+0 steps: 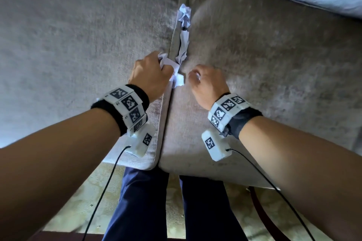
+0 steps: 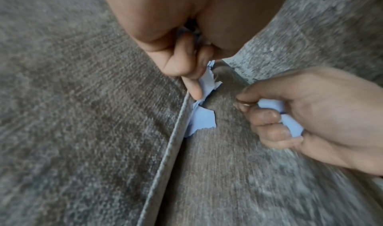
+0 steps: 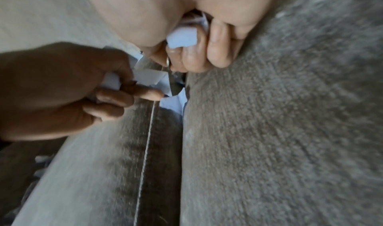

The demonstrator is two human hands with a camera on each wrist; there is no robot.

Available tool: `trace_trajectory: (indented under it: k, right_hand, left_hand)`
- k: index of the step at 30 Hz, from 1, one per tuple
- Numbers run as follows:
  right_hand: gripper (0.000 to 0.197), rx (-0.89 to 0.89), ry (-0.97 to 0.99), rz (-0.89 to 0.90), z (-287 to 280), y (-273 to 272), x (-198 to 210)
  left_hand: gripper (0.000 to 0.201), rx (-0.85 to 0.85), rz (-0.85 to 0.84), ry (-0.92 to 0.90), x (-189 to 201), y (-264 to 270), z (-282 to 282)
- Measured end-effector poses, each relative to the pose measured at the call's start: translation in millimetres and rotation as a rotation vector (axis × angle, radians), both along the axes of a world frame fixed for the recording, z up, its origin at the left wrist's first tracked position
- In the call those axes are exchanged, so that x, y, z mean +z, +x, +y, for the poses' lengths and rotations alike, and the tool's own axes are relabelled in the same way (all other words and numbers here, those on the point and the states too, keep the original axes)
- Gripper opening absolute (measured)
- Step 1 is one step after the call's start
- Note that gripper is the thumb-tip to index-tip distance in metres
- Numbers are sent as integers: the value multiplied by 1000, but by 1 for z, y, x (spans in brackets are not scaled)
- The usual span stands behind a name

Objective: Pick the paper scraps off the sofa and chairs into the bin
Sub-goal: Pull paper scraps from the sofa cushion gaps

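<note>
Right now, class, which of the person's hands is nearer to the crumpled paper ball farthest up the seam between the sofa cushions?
Left. The left hand sits just below-left of the crumpled paper ball; the right hand is lower, right of the seam.

- Left hand (image 1: 149,76): forearm extended forward, knuckles up, fingers curled around paper scraps (image 1: 172,66).
- Right hand (image 1: 208,84): forearm extended, fingers curled closed around a paper piece (image 2: 290,119).

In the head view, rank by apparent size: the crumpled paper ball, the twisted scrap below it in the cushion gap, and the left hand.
1. left hand, though it is nearest the camera.
2. twisted scrap and crumpled paper ball: look too alike to rank; the scrap is longer and narrower.
</note>
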State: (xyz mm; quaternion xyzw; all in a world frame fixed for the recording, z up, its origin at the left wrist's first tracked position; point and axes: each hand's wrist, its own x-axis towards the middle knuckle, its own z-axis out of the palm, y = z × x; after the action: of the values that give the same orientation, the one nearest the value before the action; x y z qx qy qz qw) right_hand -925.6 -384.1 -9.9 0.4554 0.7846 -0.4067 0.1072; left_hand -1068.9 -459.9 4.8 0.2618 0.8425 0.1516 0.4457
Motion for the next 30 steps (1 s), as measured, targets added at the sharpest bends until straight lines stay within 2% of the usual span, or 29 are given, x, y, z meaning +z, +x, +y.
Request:
trace_trajectory:
  k: [2,5,11,15,23,30]
  right_hand:
    - [24,-66,-21,15,6,8,4]
    - [22,-110,-25,-4,13,18,6]
    - [20,-182,10,18,11,27,2]
    - [21,-208,11,30,8,30,2]
    - [21,-248,-44,36,3,46,2]
    - [20,-270,-54,69,2,54,3]
  left_hand:
    - [14,17,8,25,2,0,-4]
    - [18,67,32,19,4,-3,-6]
    - [44,148,42,57,5,-2,-10]
    - [29,206,64,106,9,2,-11]
    - [24,234,51,101,17,17,-14]
    - [16,386,-23,171,15,25,-11]
